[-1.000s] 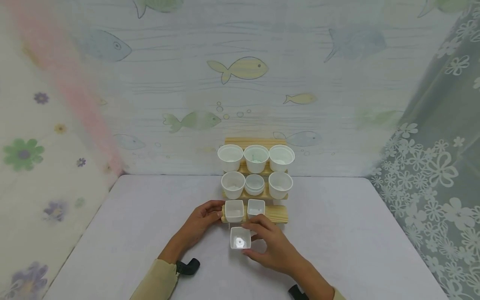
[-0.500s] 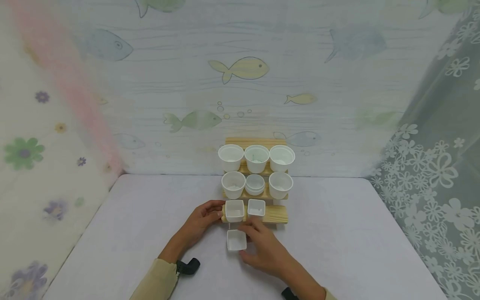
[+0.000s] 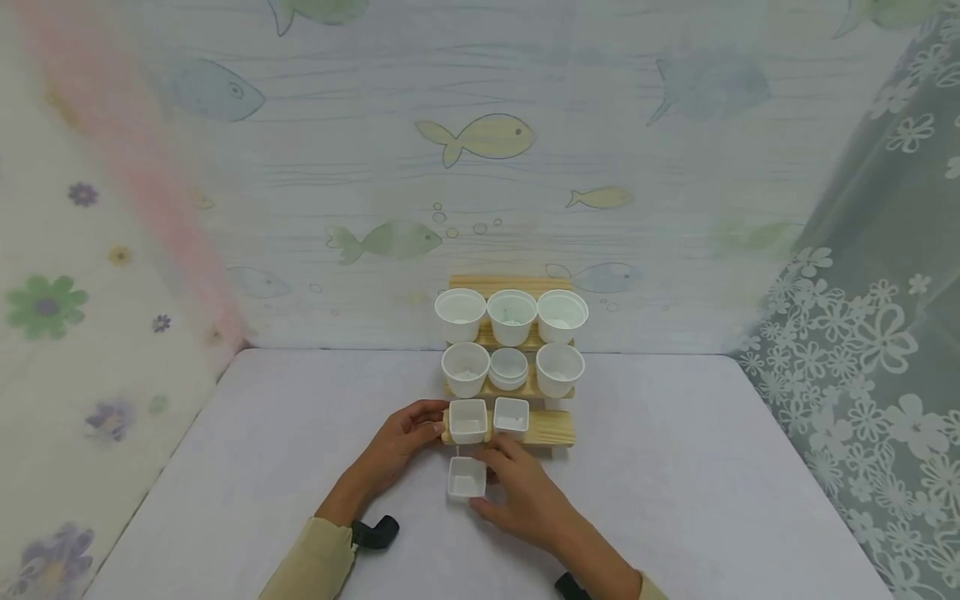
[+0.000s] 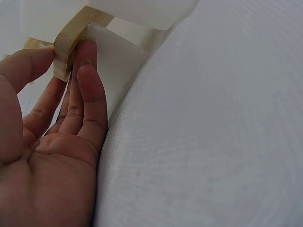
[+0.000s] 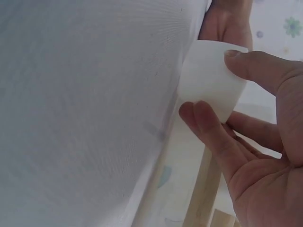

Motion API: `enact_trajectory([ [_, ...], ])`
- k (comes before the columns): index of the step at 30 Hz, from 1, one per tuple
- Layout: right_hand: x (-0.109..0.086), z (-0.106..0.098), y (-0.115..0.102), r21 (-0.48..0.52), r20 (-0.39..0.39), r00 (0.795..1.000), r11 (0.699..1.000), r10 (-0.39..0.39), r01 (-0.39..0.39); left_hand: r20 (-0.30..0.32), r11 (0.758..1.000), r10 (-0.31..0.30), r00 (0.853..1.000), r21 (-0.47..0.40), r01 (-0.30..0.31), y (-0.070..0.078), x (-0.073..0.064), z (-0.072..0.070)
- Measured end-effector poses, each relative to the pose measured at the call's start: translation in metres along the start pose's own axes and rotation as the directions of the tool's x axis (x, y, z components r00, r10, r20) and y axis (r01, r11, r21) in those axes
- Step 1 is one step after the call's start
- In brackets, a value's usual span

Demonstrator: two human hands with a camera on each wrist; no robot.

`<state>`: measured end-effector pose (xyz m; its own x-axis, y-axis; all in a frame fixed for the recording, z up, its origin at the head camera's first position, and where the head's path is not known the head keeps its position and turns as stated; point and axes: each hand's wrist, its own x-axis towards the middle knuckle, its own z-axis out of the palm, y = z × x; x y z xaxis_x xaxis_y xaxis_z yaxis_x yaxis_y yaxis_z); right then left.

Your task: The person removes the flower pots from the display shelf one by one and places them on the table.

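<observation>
The left hand (image 3: pixel 405 437) is clamped on the rack's (image 3: pixel 552 427) front-left corner, the right hand (image 3: pixel 527 496) on a square cup (image 3: pixel 467 478) before it.

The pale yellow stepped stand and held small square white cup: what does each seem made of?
Pale yellow stepped stand: likely smooth wood, from its streaky lengthwise grain. Small square white cup: probably smooth moulded plastic, from its thin walls and rounded corners, though ceramic isn't excluded.
</observation>
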<state>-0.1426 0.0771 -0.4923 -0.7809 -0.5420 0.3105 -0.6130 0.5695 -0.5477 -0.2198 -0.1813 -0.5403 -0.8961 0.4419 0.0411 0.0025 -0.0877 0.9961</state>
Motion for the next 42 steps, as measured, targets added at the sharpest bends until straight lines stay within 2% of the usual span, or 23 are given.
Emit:
enact_trajectory([
  [8, 0.003, 0.003, -0.002, 0.006, 0.000, 1.000, 1.000, -0.017, 0.017, -0.007, 1.000, -0.001, 1.000, 0.007, 0.001, 0.000, 0.001, -0.001],
  [12, 0.004, 0.004, -0.003, -0.022, -0.009, 0.999, 0.999, -0.042, 0.042, -0.008, 1.000, -0.008, 1.000, 0.014, 0.008, 0.000, 0.001, 0.000],
  [25, 0.018, -0.001, -0.005, -0.056, -0.056, 0.998, 0.998, -0.013, 0.010, 0.030, 1.000, -0.004, 1.000, 0.018, 0.003, 0.001, 0.018, -0.019],
  [33, 0.032, -0.014, -0.007, -0.123, -0.170, 0.984, 0.992, -0.051, 0.030, 0.069, 1.000, 0.002, 0.998, 0.019, -0.003, 0.002, 0.034, -0.033],
  [42, 0.051, -0.025, -0.005, -0.173, -0.320, 0.947, 0.982, 0.012, -0.071, 0.090, 1.000, -0.017, 0.996, 0.011, 0.016, 0.004, 0.054, -0.050],
])
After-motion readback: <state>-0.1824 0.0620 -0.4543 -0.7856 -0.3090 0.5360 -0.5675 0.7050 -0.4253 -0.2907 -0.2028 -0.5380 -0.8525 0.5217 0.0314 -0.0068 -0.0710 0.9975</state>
